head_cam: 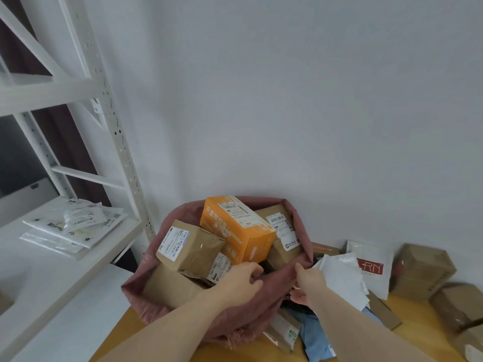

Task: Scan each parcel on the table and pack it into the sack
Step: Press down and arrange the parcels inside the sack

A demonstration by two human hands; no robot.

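Observation:
A pink woven sack (pixel 264 307) stands open on the wooden table (pixel 407 338), stuffed with parcels: an orange box (pixel 230 231) on top, a labelled brown box (pixel 190 246) to its left and another brown box (pixel 283 231) at the back right. My left hand (pixel 241 280) reaches into the sack's mouth, its fingers curled down into a dark gap between the boxes; what they touch is hidden. My right hand (pixel 308 283) grips the sack's right rim, thumb up. Loose white mailers (pixel 339 278) lie just right of that hand.
A white mailer with a red logo (pixel 371 265) leans on the wall beside brown boxes (pixel 423 270) at the right. A blue bag (pixel 316 333) and a flat brown parcel (pixel 282 333) lie by the sack. A white metal shelf (pixel 78 259) holding plastic mailers (pixel 75 226) stands at the left.

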